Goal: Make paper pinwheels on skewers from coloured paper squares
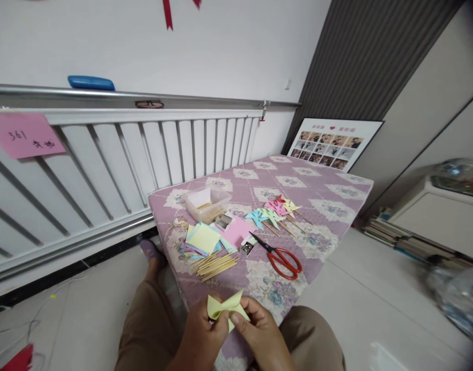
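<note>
Between my two hands is a yellow-green paper pinwheel (233,302), its corners bent in toward the middle. My left hand (205,330) pinches its left side, with the thumb at the centre. On the other side my right hand (259,327) grips the paper, its thumb also pressed near the centre. Beyond the hands lie red-handled scissors (285,263), thin wooden sticks (215,266) in a pile, and a stack of coloured paper squares (203,238). A small box of metal pins (247,248) sits beside the scissors' tip. Several finished pinwheels (275,210) on sticks lie farther back.
A clear plastic box (217,211) holding sticks stands at the back left of the cloth-covered table (317,232). A white radiator (163,149) runs along the wall. A framed photo board (335,144) leans at the far end; books (391,237) are stacked at right.
</note>
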Demonstrator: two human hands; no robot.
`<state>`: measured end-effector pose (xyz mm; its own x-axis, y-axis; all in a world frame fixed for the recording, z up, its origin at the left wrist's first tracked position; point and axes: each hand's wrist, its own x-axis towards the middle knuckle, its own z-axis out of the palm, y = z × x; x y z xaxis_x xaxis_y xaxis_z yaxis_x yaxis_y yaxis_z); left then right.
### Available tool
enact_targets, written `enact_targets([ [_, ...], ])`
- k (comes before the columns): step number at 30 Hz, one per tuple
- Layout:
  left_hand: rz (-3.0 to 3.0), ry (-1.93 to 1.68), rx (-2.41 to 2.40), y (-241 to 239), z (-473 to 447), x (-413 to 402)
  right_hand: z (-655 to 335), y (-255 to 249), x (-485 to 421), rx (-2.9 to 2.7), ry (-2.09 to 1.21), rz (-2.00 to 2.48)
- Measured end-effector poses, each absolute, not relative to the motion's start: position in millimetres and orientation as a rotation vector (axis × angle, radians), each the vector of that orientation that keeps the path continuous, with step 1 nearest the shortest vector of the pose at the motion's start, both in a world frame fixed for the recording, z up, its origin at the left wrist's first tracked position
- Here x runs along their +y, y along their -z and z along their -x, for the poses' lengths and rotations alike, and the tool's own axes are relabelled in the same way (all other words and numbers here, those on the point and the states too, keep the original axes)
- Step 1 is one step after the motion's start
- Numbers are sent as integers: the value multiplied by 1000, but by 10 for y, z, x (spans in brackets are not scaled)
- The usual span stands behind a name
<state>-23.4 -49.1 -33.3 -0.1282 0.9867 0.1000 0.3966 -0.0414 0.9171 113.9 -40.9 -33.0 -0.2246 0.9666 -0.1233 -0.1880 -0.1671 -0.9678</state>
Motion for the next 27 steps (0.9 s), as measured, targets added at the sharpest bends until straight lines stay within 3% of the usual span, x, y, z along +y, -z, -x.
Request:
enact_targets([
  [16, -1800, -1209, 1385, 603, 304, -497, -1245, 452, -427, -1163, -1630, 1007],
  [27, -1580, -1182, 1544, 464, 256, -607, -1251, 494, -426, -1157, -1777, 913],
])
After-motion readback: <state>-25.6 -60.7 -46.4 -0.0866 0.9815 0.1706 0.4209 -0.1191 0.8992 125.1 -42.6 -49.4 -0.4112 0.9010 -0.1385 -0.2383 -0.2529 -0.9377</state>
